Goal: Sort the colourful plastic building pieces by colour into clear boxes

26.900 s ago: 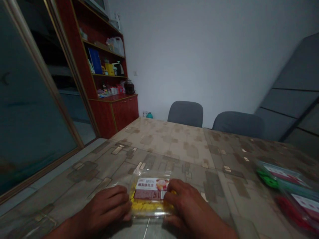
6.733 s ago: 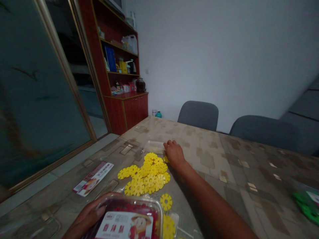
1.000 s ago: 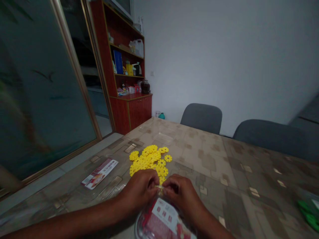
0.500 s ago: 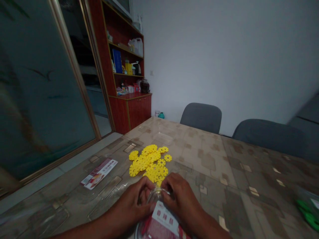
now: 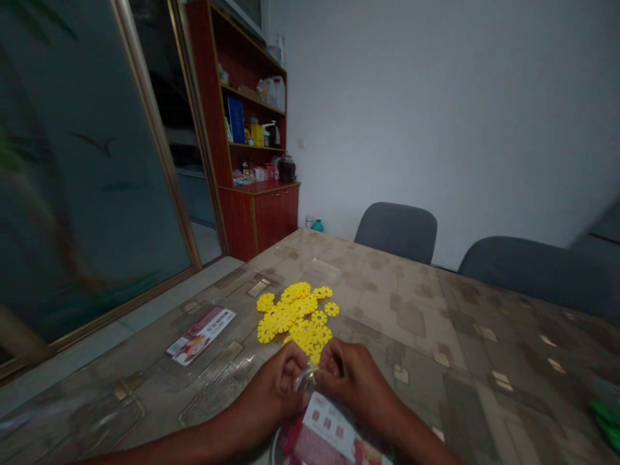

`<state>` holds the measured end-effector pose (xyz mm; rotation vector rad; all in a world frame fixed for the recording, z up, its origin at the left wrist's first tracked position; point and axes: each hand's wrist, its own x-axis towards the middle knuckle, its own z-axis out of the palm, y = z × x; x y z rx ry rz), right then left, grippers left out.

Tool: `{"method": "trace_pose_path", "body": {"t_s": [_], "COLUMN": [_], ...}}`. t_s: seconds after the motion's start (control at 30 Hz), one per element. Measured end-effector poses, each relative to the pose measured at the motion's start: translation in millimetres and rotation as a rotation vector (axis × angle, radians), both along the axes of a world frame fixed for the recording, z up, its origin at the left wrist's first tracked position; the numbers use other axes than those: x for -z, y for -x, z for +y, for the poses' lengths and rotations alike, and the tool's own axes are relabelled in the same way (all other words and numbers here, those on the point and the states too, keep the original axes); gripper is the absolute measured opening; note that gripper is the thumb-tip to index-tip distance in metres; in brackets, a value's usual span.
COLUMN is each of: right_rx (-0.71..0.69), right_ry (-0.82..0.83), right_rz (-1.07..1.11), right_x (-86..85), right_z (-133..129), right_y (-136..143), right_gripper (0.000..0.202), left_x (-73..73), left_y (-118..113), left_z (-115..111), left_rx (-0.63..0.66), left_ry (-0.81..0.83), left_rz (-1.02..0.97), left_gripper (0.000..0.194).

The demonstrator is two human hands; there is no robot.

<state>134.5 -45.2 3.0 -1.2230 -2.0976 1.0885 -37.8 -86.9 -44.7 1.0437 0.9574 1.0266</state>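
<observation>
A clear plastic container with a red and white printed label card lies at the bottom of the head view, its near part cut off by the frame. My left hand is closed on the left of its rounded far end, thumb on the near side. From the right, my right hand pinches the same end, fingers curled. Just beyond my fingertips spreads a pile of yellow notched plastic discs; its nearest discs show between my hands.
Another printed card lies left of the discs on the patterned table. Clear plastic trays sit at left, and another clear piece farther back. Green items are at the right edge. Two grey chairs stand behind the table.
The whole view has shifted slightly, so the scene sits a little farther right. Both hands stay on the container's far end, with only slight finger movement.
</observation>
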Motion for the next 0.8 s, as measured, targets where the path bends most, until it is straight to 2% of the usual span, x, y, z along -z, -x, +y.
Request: {"method": "trace_pose_path", "body": {"t_s": [0.17, 0.27, 0.4, 0.57, 0.8], "right_rx": [0.002, 0.019, -0.038, -0.046, -0.022], "right_ry": [-0.014, -0.056, -0.070, -0.134, -0.160], "right_rz": [-0.148, -0.217, -0.140, -0.166, -0.200], "right_x": [-3.2, -4.1, -6.3, -8.0, -4.7], "right_z": [2.3, 0.6, -4.0, -6.6, -6.0], "right_y": [-4.0, -4.5, -5.6, -6.6, -7.7], "right_gripper": [0.008, 0.010, 0.014, 0.015, 0.015], "left_x": [1.2, 0.8, -7.7, -18.9, -8.4], "left_y": [-2.1, -5.3, -8.5, -12.7, -19.7], "left_z": [0.7, 0.6, -2.2, -5.4, -1.1], "left_rx": [0.008, 0.009, 0.015, 0.001, -0.037], "left_ry": [-0.052, -0.062, -0.014, 0.007, 0.024], "left_rz": [0.030, 0.009, -0.052, -0.114, -0.139], "left_gripper": [0.039, 0.038, 0.038, 0.038, 0.045]}}
